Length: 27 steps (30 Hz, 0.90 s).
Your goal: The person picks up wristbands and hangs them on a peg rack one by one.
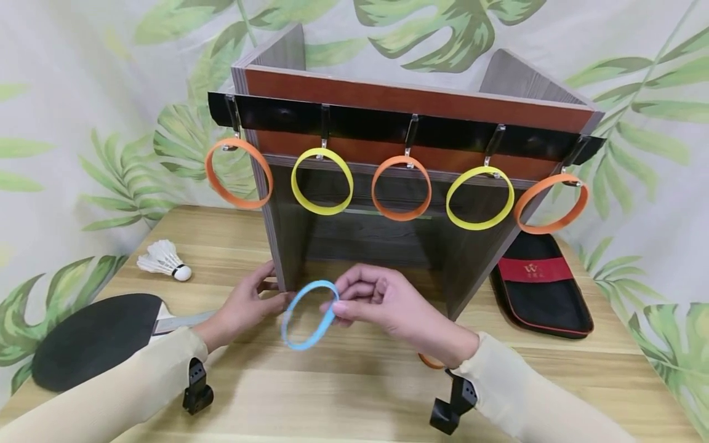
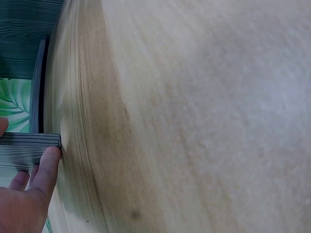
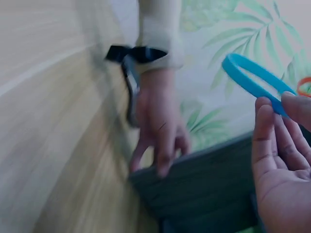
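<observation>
A thin light-blue silicone wristband (image 1: 320, 332) is pinched between the thumb and fingers of my right hand (image 1: 388, 301), raised in front of the grey wooden stand (image 1: 468, 252). In the right wrist view the blue band tilts up from the fingertips. My left hand (image 1: 244, 311) grips the lower front edge of the stand's left side panel (image 2: 29, 143), low by the tabletop. Above both hands, orange and yellow wristbands hang one per hook from a black strip (image 1: 365, 120); the leftmost is an orange wristband (image 1: 267, 165).
A black table tennis bat (image 1: 94, 338) and a shuttlecock (image 1: 163, 258) lie left on the wooden table (image 1: 332, 394). A black and red case (image 1: 540, 289) lies right of the stand. Another orange band (image 1: 429, 362) shows partly behind my right wrist.
</observation>
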Each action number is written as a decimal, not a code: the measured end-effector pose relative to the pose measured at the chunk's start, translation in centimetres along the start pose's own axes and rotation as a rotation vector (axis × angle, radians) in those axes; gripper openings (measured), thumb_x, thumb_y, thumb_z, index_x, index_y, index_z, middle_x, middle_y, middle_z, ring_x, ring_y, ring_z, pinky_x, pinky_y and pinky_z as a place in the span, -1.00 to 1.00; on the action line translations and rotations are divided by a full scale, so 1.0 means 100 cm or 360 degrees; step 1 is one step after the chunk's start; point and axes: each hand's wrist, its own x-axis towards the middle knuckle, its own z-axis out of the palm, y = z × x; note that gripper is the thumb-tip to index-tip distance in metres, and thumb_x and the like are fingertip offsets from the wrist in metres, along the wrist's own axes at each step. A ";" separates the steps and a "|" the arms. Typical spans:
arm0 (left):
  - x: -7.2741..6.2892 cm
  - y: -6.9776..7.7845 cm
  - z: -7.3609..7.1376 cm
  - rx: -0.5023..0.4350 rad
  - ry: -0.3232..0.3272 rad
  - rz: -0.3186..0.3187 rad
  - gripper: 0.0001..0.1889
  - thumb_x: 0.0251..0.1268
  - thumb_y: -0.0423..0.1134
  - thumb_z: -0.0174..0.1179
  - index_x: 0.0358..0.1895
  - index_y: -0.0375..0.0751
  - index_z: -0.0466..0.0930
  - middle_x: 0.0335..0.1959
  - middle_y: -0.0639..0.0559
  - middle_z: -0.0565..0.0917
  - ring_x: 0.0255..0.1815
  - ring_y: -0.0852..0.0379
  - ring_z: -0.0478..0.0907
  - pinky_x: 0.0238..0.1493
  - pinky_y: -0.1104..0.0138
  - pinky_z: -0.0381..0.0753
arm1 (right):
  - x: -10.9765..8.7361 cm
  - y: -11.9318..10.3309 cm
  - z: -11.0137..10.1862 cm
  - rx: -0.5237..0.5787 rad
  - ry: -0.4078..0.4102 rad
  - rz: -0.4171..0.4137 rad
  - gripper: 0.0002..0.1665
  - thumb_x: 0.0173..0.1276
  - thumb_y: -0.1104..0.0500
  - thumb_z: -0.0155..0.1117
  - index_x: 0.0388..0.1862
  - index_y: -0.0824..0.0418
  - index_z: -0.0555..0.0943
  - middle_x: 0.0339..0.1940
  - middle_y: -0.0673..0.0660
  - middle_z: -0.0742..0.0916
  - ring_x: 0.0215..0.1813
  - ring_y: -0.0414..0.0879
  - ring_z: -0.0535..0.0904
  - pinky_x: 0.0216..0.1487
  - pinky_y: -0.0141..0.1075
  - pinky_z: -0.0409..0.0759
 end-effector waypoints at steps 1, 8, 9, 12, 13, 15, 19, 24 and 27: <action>0.000 0.000 0.000 0.0017 0.0014 0.0009 -0.40 0.43 -0.40 0.28 0.50 -0.26 0.36 0.28 -0.39 0.55 0.24 -0.28 0.58 -0.09 0.34 0.75 | 0.003 -0.005 0.004 0.0028 0.0006 -0.0027 -0.71 0.47 0.30 0.37 0.06 0.39 0.55 -0.10 0.12 0.87 -0.16 -0.18 0.80 -0.01 -0.27 0.79; 0.000 -0.004 0.000 0.0096 0.0053 0.0069 -0.42 0.37 -0.40 0.34 0.43 -0.23 0.44 0.21 -0.26 0.61 0.13 -0.05 0.64 -0.05 0.36 0.71 | 0.022 -0.038 0.034 0.0241 0.0048 -0.0238 -0.84 0.47 0.46 0.26 -0.05 0.31 0.55 -0.10 0.13 0.86 -0.13 -0.17 0.82 0.07 -0.28 0.78; 0.000 -0.005 0.000 0.0092 0.0052 0.0063 -0.43 0.37 -0.40 0.34 0.43 -0.23 0.44 0.22 -0.24 0.59 0.13 -0.05 0.63 -0.04 0.36 0.73 | 0.024 -0.043 0.037 0.0266 0.0061 -0.0274 -0.84 0.47 0.46 0.25 -0.05 0.30 0.55 -0.10 0.12 0.85 -0.13 -0.18 0.82 0.07 -0.29 0.78; -0.001 -0.003 0.000 0.0082 0.0045 -0.0004 -0.42 0.42 -0.36 0.32 0.46 -0.21 0.41 0.29 -0.25 0.56 0.23 -0.17 0.59 -0.02 0.35 0.76 | 0.031 -0.056 0.047 0.0326 0.0097 -0.0367 -0.83 0.48 0.47 0.23 -0.06 0.27 0.56 -0.09 0.10 0.83 -0.09 -0.19 0.81 0.12 -0.28 0.77; -0.002 -0.003 -0.001 0.0079 0.0041 -0.0019 -0.40 0.41 -0.36 0.32 0.48 -0.21 0.39 0.32 -0.28 0.54 0.26 -0.27 0.57 -0.02 0.33 0.77 | 0.034 -0.059 0.050 0.0328 0.0111 -0.0392 -0.83 0.49 0.46 0.23 -0.05 0.26 0.56 -0.07 0.11 0.83 -0.08 -0.19 0.82 0.13 -0.27 0.77; -0.002 -0.002 -0.001 0.0042 0.0013 -0.0057 -0.37 0.43 -0.35 0.30 0.52 -0.18 0.34 0.39 -0.31 0.49 0.29 -0.33 0.54 -0.05 0.31 0.79 | 0.038 -0.065 0.056 0.0334 0.0141 -0.0439 -0.83 0.49 0.45 0.23 -0.06 0.24 0.57 -0.02 0.22 0.82 -0.08 -0.21 0.82 0.17 -0.25 0.76; 0.000 -0.003 -0.001 0.0021 -0.0014 -0.0059 -0.31 0.45 -0.35 0.30 0.58 -0.13 0.28 0.41 -0.34 0.46 0.28 -0.31 0.55 -0.04 0.28 0.80 | 0.045 -0.074 0.063 0.0362 0.0184 -0.0509 -0.81 0.50 0.46 0.22 -0.07 0.20 0.57 0.16 0.49 0.73 -0.05 -0.18 0.83 0.25 -0.19 0.72; 0.003 -0.004 -0.001 -0.0015 -0.0039 -0.0026 -0.30 0.46 -0.37 0.28 0.60 -0.11 0.26 0.39 -0.37 0.45 0.25 -0.32 0.55 -0.04 0.23 0.81 | 0.054 -0.084 0.065 0.0462 0.0228 -0.0542 -0.77 0.51 0.48 0.19 -0.10 0.16 0.57 0.21 0.55 0.69 0.17 0.17 0.79 0.26 -0.20 0.71; 0.003 -0.005 -0.001 -0.0013 -0.0044 -0.0008 -0.32 0.47 -0.37 0.28 0.59 -0.12 0.27 0.40 -0.38 0.45 0.25 -0.33 0.56 -0.05 0.23 0.81 | 0.057 -0.089 0.066 0.0498 0.0247 -0.0531 -0.79 0.51 0.49 0.18 -0.09 0.20 0.56 0.20 0.54 0.69 0.26 0.35 0.68 0.29 -0.18 0.70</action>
